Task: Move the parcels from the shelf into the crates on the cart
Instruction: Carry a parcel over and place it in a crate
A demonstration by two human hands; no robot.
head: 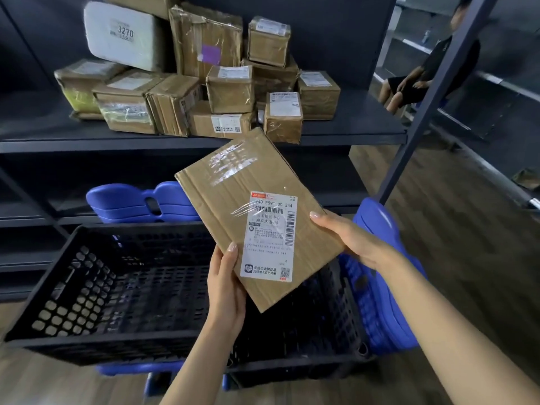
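A flat cardboard parcel [230, 197] with a white shipping label is held tilted above the black perforated crate [96, 290]. My left hand [226, 290] grips its lower left edge, thumb on top. My right hand [353, 239] holds its right edge. The crate looks empty and sits on a blue cart [382, 276]. On the dark shelf [350, 133] behind lies a pile of several taped cardboard parcels [230, 89] and a white padded parcel [122, 36] marked 3270.
Blue cart sides [140, 203] rise behind and to the right of the crate. A slanted shelf post [432, 92] stands at the right. A person [432, 68] sits in the far right background. Wooden floor lies to the right.
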